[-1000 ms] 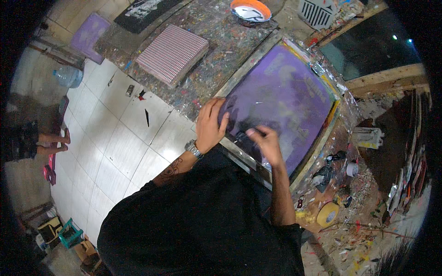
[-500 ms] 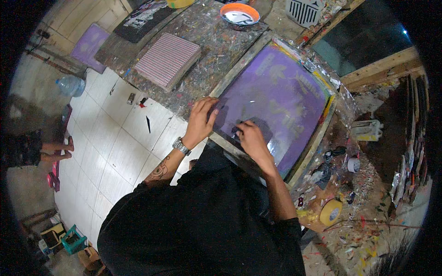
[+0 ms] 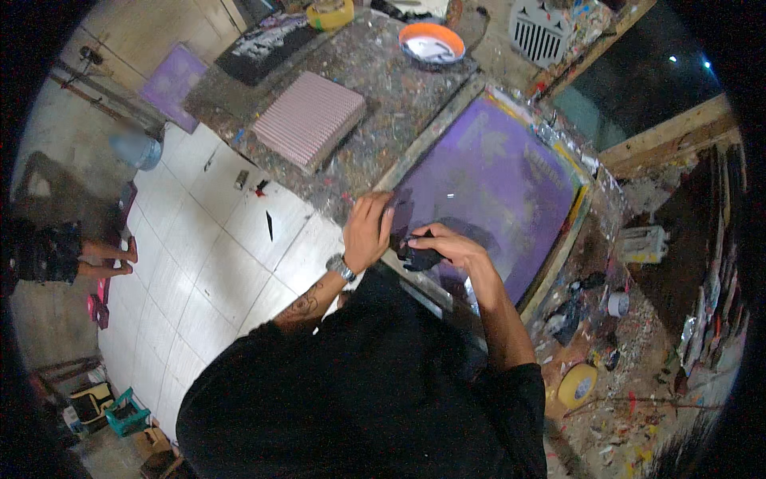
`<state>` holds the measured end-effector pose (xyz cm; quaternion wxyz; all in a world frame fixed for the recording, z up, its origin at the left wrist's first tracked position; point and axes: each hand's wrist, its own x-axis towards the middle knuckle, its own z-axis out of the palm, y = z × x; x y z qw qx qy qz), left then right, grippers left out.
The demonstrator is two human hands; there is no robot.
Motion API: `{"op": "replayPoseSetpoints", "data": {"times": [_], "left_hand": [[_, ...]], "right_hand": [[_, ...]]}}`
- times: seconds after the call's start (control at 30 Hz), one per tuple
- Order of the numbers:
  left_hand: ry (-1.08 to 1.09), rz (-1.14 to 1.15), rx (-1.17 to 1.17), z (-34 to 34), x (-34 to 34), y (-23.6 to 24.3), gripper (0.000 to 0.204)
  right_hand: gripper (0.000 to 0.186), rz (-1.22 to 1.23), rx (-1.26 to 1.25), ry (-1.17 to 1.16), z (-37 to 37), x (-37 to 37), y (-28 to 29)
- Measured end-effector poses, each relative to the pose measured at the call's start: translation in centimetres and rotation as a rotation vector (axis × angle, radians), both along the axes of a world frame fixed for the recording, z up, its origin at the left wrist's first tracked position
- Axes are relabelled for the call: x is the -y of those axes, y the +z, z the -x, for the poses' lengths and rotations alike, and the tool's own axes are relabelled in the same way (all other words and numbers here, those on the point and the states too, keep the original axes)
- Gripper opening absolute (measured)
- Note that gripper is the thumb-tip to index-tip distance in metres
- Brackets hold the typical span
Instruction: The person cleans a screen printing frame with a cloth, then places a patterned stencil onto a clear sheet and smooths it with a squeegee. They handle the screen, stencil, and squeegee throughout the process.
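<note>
A screen-printing frame (image 3: pixel 434 137) with a purple mesh (image 3: pixel 511 188) lies at a slant on the bench in front of me. My left hand (image 3: pixel 369 231), a metal watch on its wrist, grips the frame's near left corner with the fingers curled over the rim. Just to its right, my right hand (image 3: pixel 452 246) is closed on a small black crumpled bundle (image 3: pixel 420 257), held low over the near edge of the mesh. What the bundle is made of cannot be made out. Pale leaf-like marks show across the mesh.
Left of the frame on the stained bench (image 3: pixel 375 128) sits a flat checked block (image 3: pixel 309 118). Behind are an orange-rimmed bowl (image 3: pixel 432 43) and a black printed sheet (image 3: pixel 267 46). A tape roll (image 3: pixel 577 386) lies at the right. Another person's legs (image 3: pixel 108 259) show far left.
My right hand has turned and lifted slightly, and the black bundle now shows below its fingers. The left hand stays at the frame's corner. The whole view has shifted slightly.
</note>
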<state>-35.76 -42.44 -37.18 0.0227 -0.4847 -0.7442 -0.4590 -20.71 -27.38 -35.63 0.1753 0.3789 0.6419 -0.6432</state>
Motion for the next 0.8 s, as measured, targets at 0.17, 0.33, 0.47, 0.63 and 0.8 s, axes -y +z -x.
{"op": "replayPoseSetpoints", "data": {"times": [0.17, 0.33, 0.47, 0.63, 0.8], "left_hand": [[0.037, -0.101, -0.013, -0.7, -0.3, 0.3, 0.026], [0.085, -0.009, -0.036, -0.6, 0.8, -1.0, 0.028], [0.117, -0.026, -0.050, -0.4, 0.8, -0.3, 0.027], [0.019, -0.142, -0.079, -0.4, -1.9, -0.7, 0.022], [0.045, -0.047, -0.113, 0.1, -0.5, -2.7, 0.021]], "right_hand": [[0.025, 0.427, -0.500, -0.481, -1.1, -3.3, 5.0], [0.022, -1.312, -1.250, -0.551, 5.7, -2.5, 27.8], [0.037, -2.146, -1.652, -0.538, 14.6, -7.3, 36.4], [0.048, -2.068, -0.482, -0.088, 23.2, -28.6, 22.8], [0.055, -1.459, -0.799, -0.468, 15.0, -16.4, 9.1]]}}
